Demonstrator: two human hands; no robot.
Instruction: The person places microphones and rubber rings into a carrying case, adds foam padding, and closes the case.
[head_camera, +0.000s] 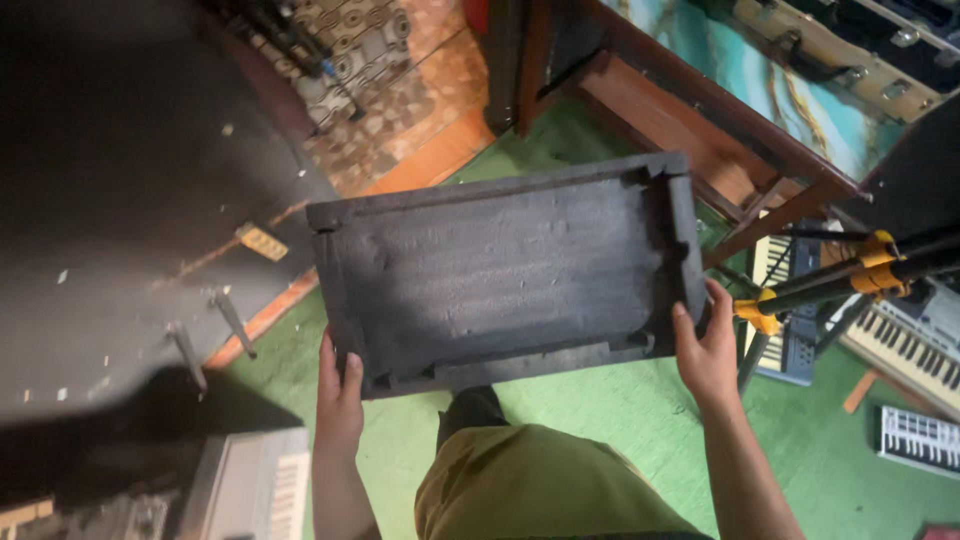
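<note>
A dark grey rectangular foam tray (500, 270) with raised edges and cut-out corners hangs tilted above the green floor, its hollow side facing me. My left hand (340, 395) grips its near left corner from below. My right hand (705, 345) clasps its right edge, thumb over the rim. Both hands carry the tray between them in front of my bent knee in olive trousers (530, 490).
A large black case (110, 200) stands at the left. A wooden table (700, 120) with a turquoise top sits behind. A black tripod with yellow clamps (860, 270) and several keyboards (900, 345) lie at the right; another keyboard (255, 485) lies at the bottom left.
</note>
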